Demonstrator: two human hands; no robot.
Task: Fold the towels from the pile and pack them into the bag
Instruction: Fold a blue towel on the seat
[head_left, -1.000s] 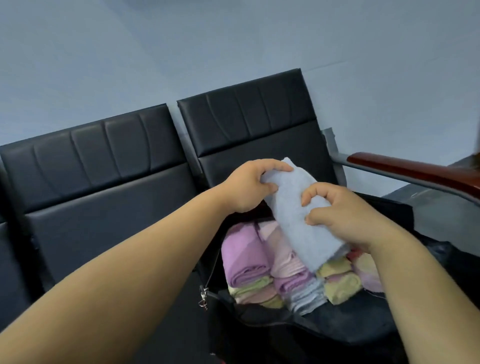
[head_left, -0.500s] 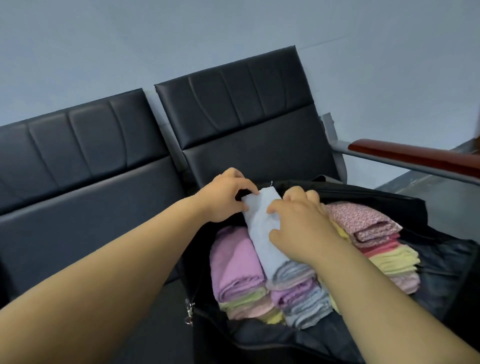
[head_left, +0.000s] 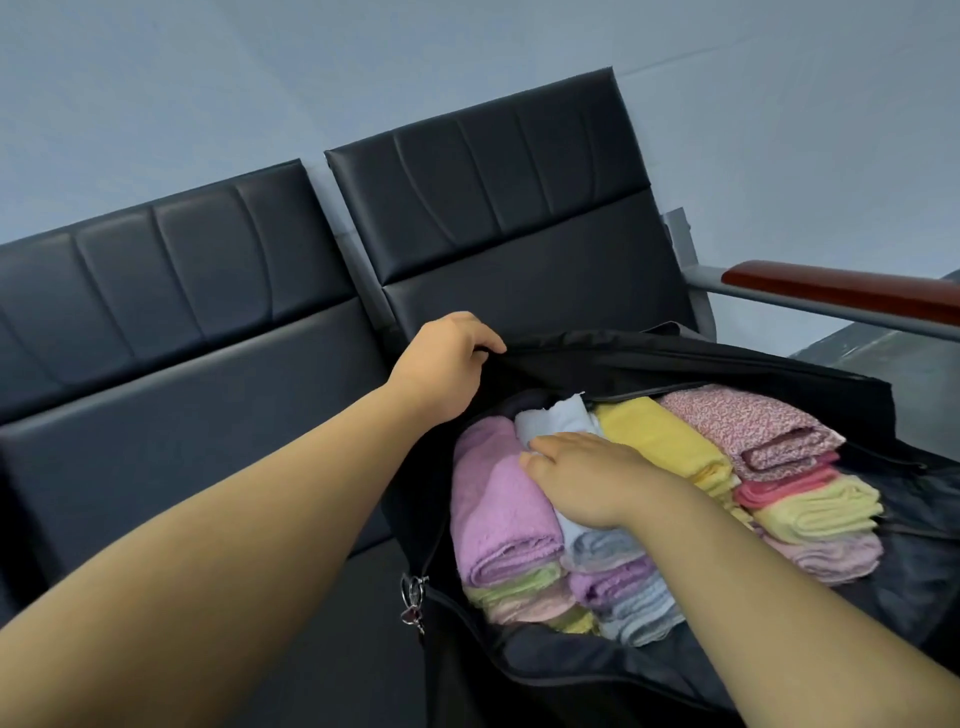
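I have the left hand (head_left: 447, 364) curled over the far rim of the bag (head_left: 675, 358), gripping the black fabric and holding it up, which I judge is meant to hold the mouth wide. The right hand (head_left: 587, 478) lies inside the bag with its fingers straight, pressing flat on the light blue towel (head_left: 556, 421), apparently to seat it in its slot. The two hands are apart. That towel tops the bag's middle stack, between the lilac towel (head_left: 498, 499) toward the bag's left end and the yellow towel (head_left: 654, 436) on its other side. A pink patterned towel (head_left: 748, 421) tops the stack toward the bag's right end. Each stack holds several folded towels, and the bag looks nearly full to me. It rests on a black seat (head_left: 493, 208), with a metal ring (head_left: 413, 597) hanging at its near left corner. No unfolded pile shows.
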